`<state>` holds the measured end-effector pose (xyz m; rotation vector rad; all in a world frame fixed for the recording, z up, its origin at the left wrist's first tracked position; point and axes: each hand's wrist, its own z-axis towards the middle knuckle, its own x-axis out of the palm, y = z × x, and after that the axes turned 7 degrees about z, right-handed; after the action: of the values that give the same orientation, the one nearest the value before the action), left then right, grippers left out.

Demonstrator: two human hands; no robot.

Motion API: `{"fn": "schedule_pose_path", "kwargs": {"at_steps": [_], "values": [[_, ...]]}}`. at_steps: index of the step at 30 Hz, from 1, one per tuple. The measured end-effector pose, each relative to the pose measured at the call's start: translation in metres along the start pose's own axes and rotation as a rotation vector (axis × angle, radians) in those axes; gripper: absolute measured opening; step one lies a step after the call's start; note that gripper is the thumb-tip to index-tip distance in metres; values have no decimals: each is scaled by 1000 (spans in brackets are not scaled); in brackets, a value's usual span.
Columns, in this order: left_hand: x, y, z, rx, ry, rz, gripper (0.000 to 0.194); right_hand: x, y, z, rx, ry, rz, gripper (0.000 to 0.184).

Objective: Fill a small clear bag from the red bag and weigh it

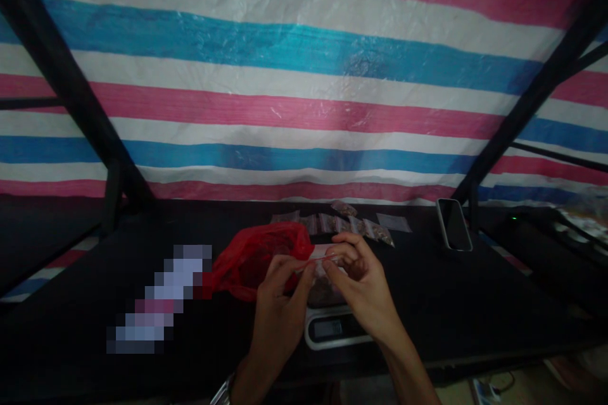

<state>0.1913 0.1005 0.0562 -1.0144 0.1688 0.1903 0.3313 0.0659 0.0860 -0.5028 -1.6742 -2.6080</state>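
Note:
My left hand (280,291) and my right hand (361,278) meet over a small digital scale (332,329) near the table's front edge. Both pinch the top strip of a small clear zip bag (323,256) that hangs between them; its contents are dark and hard to make out. A crumpled red plastic bag (256,256) lies just left of my left hand, touching it or nearly so.
Several small filled clear packets (346,224) lie in a row at the back of the black table (475,291). A phone (455,224) rests at the back right. A pixelated patch (161,297) covers something at the left. Striped tarp (304,76) hangs behind.

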Motion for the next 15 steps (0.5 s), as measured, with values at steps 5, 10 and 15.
{"fn": "schedule_pose_path", "kwargs": {"at_steps": [5, 10, 15], "values": [[-10, -5, 1, 247, -4, 205, 22, -33, 15, 19, -76, -193, -139, 33], [-49, 1, 5, 367, -278, 535, 19, -92, 19, 57, -333, -680, -466, 35], [-87, 31, 14, 65, -442, 899, 49, -105, -8, 80, -233, -565, -818, 37]]}}
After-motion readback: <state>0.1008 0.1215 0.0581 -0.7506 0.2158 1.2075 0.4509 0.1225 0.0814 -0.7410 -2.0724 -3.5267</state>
